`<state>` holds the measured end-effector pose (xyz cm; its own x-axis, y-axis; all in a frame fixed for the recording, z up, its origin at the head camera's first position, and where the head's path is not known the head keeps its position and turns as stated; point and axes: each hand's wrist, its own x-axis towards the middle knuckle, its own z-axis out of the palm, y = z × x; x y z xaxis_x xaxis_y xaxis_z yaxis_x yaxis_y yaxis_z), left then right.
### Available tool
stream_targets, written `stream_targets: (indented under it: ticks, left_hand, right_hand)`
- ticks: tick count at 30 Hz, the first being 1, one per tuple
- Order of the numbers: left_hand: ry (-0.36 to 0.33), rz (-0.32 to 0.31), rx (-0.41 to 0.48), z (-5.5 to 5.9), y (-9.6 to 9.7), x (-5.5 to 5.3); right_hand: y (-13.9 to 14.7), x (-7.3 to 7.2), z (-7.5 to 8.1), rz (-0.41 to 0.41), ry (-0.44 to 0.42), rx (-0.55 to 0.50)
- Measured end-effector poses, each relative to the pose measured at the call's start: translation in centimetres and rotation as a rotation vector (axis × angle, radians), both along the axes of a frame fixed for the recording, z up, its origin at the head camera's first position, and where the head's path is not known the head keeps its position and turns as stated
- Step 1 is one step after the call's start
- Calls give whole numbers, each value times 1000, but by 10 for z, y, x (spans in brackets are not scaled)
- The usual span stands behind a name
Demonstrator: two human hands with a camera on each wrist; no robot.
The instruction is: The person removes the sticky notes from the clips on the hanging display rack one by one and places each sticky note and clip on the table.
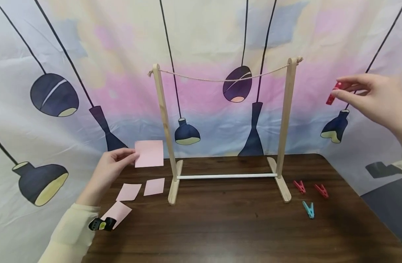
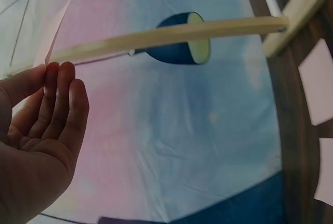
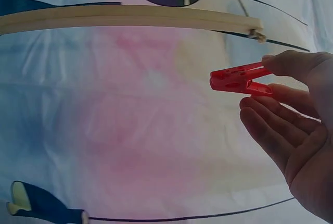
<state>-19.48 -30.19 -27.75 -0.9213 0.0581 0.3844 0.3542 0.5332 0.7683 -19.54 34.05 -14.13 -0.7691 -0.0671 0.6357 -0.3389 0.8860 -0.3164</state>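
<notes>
Between thumb and fingers my left hand (image 1: 110,171) pinches a square pink paper note (image 1: 149,153) by its left edge, up off the table and left of the wooden stand. Seen from the left wrist, that note (image 2: 54,34) is nearly edge-on. My right hand (image 1: 378,96) is raised to the right of the stand and pinches a red clothespin (image 1: 333,93) by its handle ends. In the right wrist view the red clothespin (image 3: 240,79) points left, below the post top. A thin rope (image 1: 217,79) sags between the stand's two wooden posts (image 1: 286,117).
Pink notes (image 1: 129,192) lie on the dark wooden table (image 1: 227,226) at left, one partly behind the left wrist's camera (image 1: 103,224). Two red clothespins (image 1: 299,186) and a blue clothespin (image 1: 308,209) lie right of the stand. A white rod (image 1: 227,176) joins the feet. A lamp-patterned cloth (image 1: 207,106) hangs behind.
</notes>
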Motion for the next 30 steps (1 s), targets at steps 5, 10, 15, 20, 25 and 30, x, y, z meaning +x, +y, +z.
stream_targets:
  ticks: [5,10,15,20,25,30]
  left_hand:
    - [-13,30,-8,-17,-10,7]
    - [-93,14,98,-38,-15,13]
    - [-106,8,107,-58,-19,13]
    - [-115,29,-23,-76,-26,14]
    - [-174,29,-63,-92,-31,16]
    - [-209,32,-104,-107,-33,17]
  right_hand:
    - [9,2,-32,-46,-32,-22]
    - [25,6,-78,-122,-82,-63]
    - [42,13,-124,-137,-135,-97]
    - [53,24,-165,-142,-205,-124]
    - [62,34,-209,-212,-283,-110]
    - [72,39,-243,-256,-404,-111]
